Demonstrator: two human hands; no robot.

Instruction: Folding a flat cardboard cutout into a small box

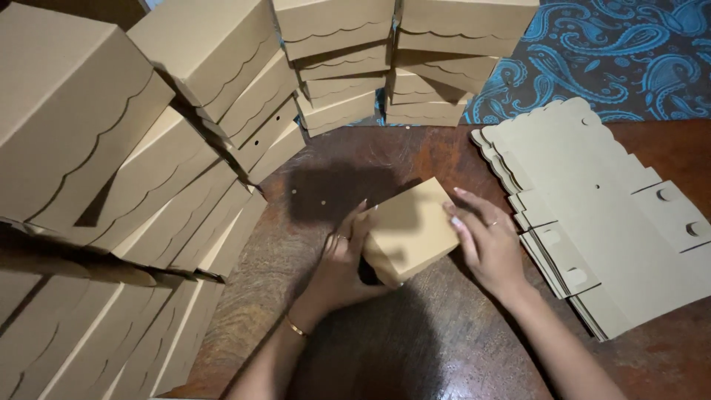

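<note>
**A:** Box (411, 230) is mid-bench (415, 348), tilted up on one edge between our hands. Left hand (342, 267) grips the near-left side, fingers (359, 222) wrapped over the top edge and clamped on the card. Right hand (489, 248) presses flat against the right face, fingers together, not really pinching anything.

**B:** Yeah, and that's where we'd worry. We reckon with only the left actually clamping, a hard push from the right could skew the box or crease a wall.

**A:** Agreed. Also the flat stack (600, 222) lies just beside our right wrist. An elbow swing could fan those blanks off the bench.

**B:** And the finished stacks (148, 170) on the left lean pretty hard. We'd guess a bump to the bench could tip them toward us.
</note>
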